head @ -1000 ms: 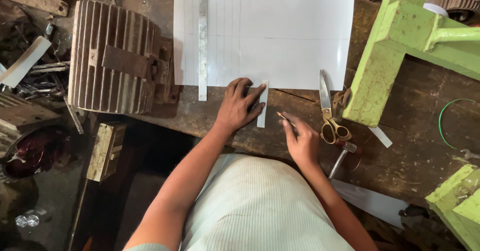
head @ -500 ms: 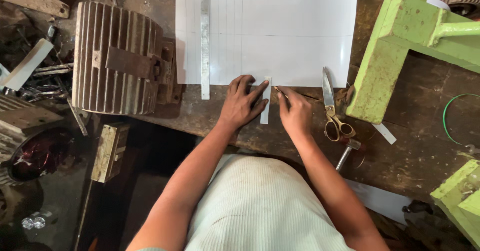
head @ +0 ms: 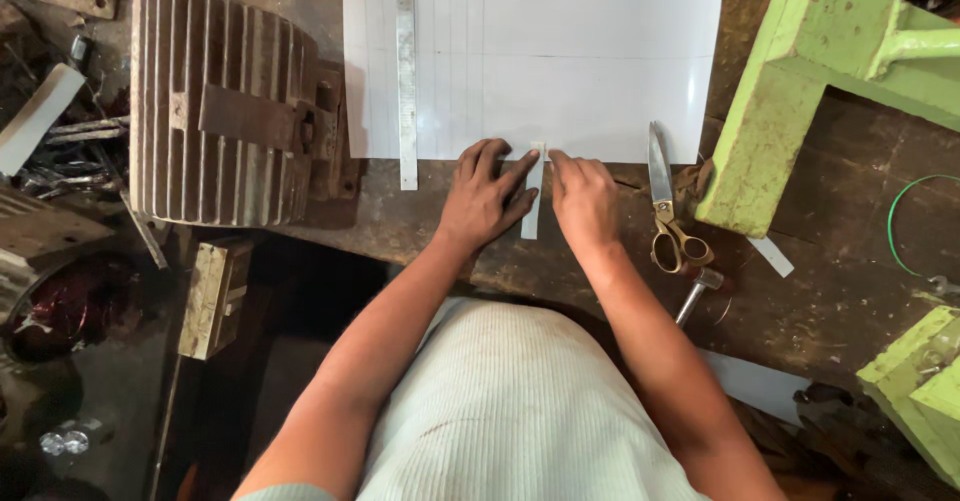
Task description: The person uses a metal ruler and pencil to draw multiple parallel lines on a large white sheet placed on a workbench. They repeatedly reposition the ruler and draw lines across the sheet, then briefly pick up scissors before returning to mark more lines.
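Paper strip [head: 533, 196] lies at the near edge of the white ruled sheet [head: 560, 51], pinned between left hand [head: 485, 196] and right hand [head: 585, 196], fingers flat, nothing gripped. Strip is best kept square to the sheet's lines; scissors [head: 665, 206] lie just right.

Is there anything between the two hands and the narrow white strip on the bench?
Nothing visible: the left hand and the right hand both touch the narrow white strip, one on each side. The scissors lie apart, to the right.
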`<act>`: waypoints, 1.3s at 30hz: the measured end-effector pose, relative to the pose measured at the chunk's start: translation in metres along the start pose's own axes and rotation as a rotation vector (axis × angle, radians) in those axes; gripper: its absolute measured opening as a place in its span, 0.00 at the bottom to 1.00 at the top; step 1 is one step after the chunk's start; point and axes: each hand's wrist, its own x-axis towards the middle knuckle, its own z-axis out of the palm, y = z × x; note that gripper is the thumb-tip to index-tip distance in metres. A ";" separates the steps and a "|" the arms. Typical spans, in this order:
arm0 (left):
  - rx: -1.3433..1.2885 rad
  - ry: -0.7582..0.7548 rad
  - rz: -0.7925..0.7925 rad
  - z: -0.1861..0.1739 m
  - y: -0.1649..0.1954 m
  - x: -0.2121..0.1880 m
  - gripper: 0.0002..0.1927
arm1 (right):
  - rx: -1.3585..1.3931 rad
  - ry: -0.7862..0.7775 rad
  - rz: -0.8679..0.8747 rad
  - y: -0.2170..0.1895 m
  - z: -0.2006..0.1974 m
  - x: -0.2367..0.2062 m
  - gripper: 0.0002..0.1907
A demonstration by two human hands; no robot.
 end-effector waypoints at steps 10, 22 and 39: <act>0.015 -0.016 0.001 0.001 -0.002 -0.001 0.29 | -0.001 0.000 0.021 0.002 0.002 0.002 0.10; -0.186 -0.170 -0.072 -0.038 -0.012 0.011 0.27 | 0.159 0.053 0.055 -0.016 0.021 -0.030 0.14; 0.413 -0.447 -0.074 -0.076 -0.101 0.103 0.52 | -0.058 -0.042 -0.019 -0.027 0.043 0.005 0.10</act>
